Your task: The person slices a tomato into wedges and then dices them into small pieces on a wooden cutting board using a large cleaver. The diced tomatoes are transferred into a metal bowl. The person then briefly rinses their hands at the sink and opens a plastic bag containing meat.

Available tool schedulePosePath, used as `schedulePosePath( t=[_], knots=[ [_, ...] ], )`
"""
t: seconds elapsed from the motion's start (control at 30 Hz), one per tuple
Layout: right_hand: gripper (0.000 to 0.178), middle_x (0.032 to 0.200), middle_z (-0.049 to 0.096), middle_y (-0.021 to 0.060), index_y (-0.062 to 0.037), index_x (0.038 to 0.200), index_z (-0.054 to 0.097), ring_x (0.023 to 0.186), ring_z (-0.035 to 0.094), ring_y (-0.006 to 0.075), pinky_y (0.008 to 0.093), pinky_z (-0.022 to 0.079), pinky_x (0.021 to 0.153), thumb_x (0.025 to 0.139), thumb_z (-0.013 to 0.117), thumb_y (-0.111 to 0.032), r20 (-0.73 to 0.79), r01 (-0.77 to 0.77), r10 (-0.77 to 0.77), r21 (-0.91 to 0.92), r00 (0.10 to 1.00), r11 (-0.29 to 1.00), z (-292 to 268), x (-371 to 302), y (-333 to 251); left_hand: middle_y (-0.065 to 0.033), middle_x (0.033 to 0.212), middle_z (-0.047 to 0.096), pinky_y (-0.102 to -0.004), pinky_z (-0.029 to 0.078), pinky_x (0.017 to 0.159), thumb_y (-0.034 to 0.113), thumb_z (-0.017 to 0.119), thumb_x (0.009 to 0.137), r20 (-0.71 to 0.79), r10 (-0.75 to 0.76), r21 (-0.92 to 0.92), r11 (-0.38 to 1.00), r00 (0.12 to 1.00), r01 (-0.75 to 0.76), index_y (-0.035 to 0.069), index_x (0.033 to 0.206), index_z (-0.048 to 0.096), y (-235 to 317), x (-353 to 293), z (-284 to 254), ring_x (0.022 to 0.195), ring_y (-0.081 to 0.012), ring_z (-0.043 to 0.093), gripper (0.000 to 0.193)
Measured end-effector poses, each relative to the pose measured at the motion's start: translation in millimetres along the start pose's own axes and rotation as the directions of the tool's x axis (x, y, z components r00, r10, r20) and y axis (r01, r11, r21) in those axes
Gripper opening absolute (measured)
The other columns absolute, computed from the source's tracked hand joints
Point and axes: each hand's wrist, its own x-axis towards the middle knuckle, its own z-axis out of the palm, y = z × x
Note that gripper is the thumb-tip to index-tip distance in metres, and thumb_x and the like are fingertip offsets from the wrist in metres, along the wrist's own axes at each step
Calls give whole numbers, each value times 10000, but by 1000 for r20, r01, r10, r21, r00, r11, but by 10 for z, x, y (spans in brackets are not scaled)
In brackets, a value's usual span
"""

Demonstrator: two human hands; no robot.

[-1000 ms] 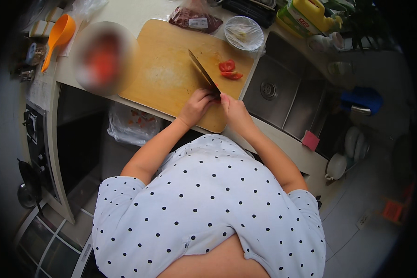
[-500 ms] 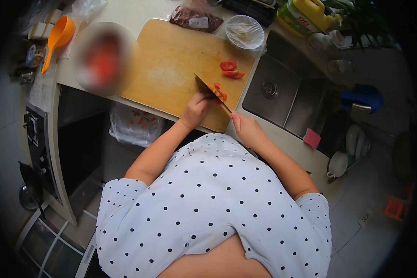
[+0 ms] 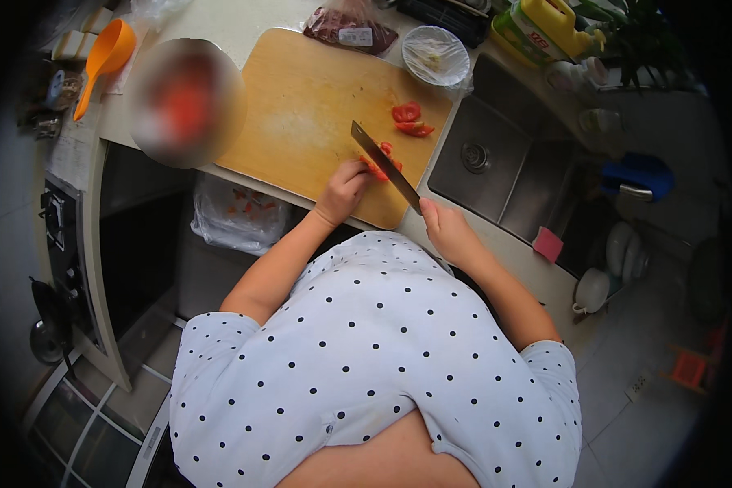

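Note:
My right hand (image 3: 450, 234) is wrapped round the handle of a kitchen knife (image 3: 389, 169). The blade slants up and left over cut red tomato pieces (image 3: 373, 167), hiding part of them. At the left side of the blade my left hand (image 3: 343, 193) has its fingers curled and pinched on the tomato. Both lie on a wooden cutting board (image 3: 293, 106), near its right front part. Two larger tomato wedges (image 3: 413, 128) rest farther back, towards the board's right edge.
Left of the board stands a round bowl (image 3: 138, 106) with blurred red contents. Behind are bagged dark red meat (image 3: 346, 31) and a plastic-covered bowl (image 3: 436, 55). A steel sink (image 3: 455, 183) lies right, a pink sponge (image 3: 548, 244) at its front. Below the counter hangs a lined bin (image 3: 236, 232) with scraps.
The knife has shifted slightly right and turned, so more of its broad face shows. My right hand has moved a little right; my left hand stays by the tomato.

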Motion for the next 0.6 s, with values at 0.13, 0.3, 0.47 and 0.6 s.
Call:
schedulePosePath(
  t=[0.13,0.3,0.47,0.6],
  knots=[
    [435,815,598,275,25,990,590,778,572,446,465,455,701,984,335,-327,2,1,-1,-33,1000,999,54,-87,91,-118,962,616,-380,493,808,-40,584,741,20,0,21,1000,1000,0,5,884,658,15,-2,-39,920,-299,584,167],
    [417,849,621,264,-7,1133,576,799,592,441,465,484,731,974,352,-321,-34,76,-82,-147,996,986,109,-95,93,-122,969,623,-383,494,819,-38,582,750,-20,16,31,999,1000,-15,2,912,659,-14,-19,-17,936,-310,582,184],
    [408,839,623,263,-13,1151,571,769,598,440,480,491,707,968,374,-320,-33,77,-86,-206,996,975,173,-49,91,-123,976,629,-383,495,816,-40,591,724,-57,-19,1,1000,998,19,7,921,662,-11,1,21,929,-315,586,214],
    [392,807,620,267,-13,1157,557,752,601,436,487,492,686,960,403,-315,-93,163,-171,-80,981,983,384,330,40,-124,937,632,-383,496,811,-31,613,681,-21,-64,49,997,998,65,11,880,666,-72,-94,51,906,-318,593,210]
  ],
)
